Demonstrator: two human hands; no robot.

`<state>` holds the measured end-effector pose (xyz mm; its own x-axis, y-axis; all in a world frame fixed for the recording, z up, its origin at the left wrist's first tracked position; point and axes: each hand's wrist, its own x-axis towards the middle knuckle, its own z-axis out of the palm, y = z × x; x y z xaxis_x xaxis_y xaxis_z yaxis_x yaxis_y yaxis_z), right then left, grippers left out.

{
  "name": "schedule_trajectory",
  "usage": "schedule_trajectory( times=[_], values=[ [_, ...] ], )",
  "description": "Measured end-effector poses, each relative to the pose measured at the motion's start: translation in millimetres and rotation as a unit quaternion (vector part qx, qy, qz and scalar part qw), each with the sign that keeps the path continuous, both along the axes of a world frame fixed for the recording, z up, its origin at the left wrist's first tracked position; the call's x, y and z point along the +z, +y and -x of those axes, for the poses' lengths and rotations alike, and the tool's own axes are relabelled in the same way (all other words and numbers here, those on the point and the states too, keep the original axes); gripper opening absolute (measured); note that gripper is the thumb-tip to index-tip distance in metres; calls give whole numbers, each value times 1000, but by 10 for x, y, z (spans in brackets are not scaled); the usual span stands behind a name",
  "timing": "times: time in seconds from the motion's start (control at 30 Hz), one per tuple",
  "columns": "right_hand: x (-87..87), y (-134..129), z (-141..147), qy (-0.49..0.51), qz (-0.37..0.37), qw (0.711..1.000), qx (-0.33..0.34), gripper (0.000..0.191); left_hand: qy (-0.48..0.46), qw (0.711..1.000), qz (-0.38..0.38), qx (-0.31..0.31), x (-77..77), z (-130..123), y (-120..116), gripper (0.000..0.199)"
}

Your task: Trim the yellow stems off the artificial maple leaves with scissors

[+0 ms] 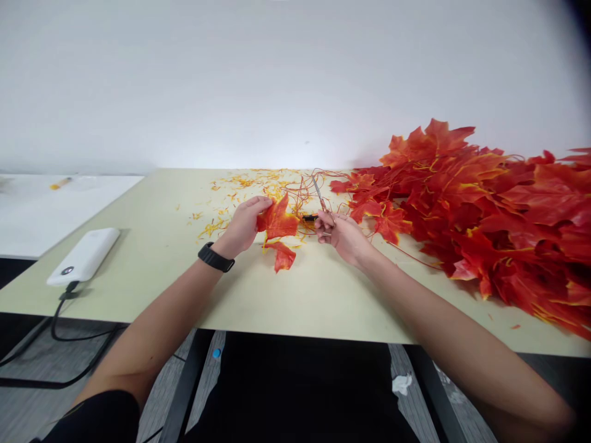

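My left hand (pixel 247 224), with a black watch on its wrist, pinches a red artificial maple leaf (pixel 281 220) near the middle of the table. A smaller red leaf piece (pixel 281 256) hangs or lies just below it. To the right, my right hand (pixel 336 232) is closed around the handles of a pair of scissors (pixel 318 191), whose blades point up and away from me. A black object (pixel 309 218) shows between the two hands, beside thin red stems (pixel 300 190). The blades are apart from the leaf.
Yellow and orange scraps (pixel 247 180) litter the table (pixel 152 246) behind my hands. A large pile of red leaves (pixel 489 215) covers the right side. On the left lies a white power bank (pixel 85 255) with a black cable. A white wall stands behind.
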<state>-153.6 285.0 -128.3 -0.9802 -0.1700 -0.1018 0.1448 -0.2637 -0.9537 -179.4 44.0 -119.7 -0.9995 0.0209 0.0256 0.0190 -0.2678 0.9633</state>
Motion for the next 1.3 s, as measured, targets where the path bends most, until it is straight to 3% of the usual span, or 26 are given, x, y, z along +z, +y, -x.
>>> schedule_trajectory(
  times=[0.1,0.2,0.37,0.5,0.63,0.73,0.9,1.3],
  values=[
    [31,3,-9,4,-9,1000,-3,74,-1,996,90,30,-68,18,12,18],
    [71,17,-10,9,-16,1000,-8,75,21,989,149,-12,-112,15,25,27],
    [194,46,-46,37,-37,999,-5,74,73,979,183,-59,-183,4,36,35],
    [284,51,-121,68,-50,996,16,74,140,957,252,-38,-234,-12,59,30],
    [252,19,-174,82,-107,988,72,72,174,939,296,-9,-247,-58,110,24],
    [148,0,-159,104,-201,970,94,71,168,949,265,-12,-226,-104,153,26],
    [-31,25,-68,185,-324,923,90,71,98,984,142,-52,-169,-138,169,39],
    [-115,72,-8,205,-374,900,90,62,106,987,97,-74,-117,-165,177,41]
  ],
)
